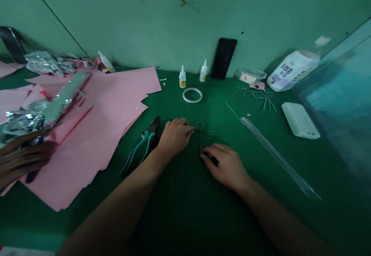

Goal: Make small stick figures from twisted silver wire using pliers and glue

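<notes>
A small wire figure (200,140) with a round loop at its top and thin side arms lies on the green table between my hands. My left hand (177,135) pinches its left arm close to the loop. Lower down, my right hand (224,161) has thumb and fingertips closed on the bottom end of the twisted wire stem. Left of my left hand lie pliers (147,140) with green and black handles. To the right rests a bundle of straight wires (272,153), one wire poking out beyond the rest.
Pink paper sheets (116,105) cover the left side, where another person's hand (26,155) holds a tool. At the back stand glue bottles (182,77), a tape roll (192,95), a phone (223,58) and a plastic bottle (294,70). Twisted wire pieces (256,96) and a white box (300,120) lie right.
</notes>
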`<state>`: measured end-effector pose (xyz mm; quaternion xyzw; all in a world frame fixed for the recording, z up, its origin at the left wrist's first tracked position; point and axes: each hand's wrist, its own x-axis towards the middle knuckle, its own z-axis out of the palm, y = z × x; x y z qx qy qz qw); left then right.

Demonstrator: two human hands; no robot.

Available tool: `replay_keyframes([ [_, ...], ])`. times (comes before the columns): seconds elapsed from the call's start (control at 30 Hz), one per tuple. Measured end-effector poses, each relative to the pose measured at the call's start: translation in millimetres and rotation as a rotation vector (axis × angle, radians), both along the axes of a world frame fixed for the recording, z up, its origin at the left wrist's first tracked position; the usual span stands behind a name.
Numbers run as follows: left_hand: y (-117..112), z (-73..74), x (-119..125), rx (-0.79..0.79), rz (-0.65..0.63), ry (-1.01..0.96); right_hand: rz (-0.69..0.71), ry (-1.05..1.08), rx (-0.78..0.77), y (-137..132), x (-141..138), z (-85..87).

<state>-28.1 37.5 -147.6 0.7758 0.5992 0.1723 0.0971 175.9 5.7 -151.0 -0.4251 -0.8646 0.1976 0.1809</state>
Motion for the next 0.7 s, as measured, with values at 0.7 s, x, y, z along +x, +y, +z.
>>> replay_keyframes([
  [0.7,-15,33.0,-2,-0.411,-0.221,-0.013,-0.070,-0.075,0.069,2,4,-0.2],
])
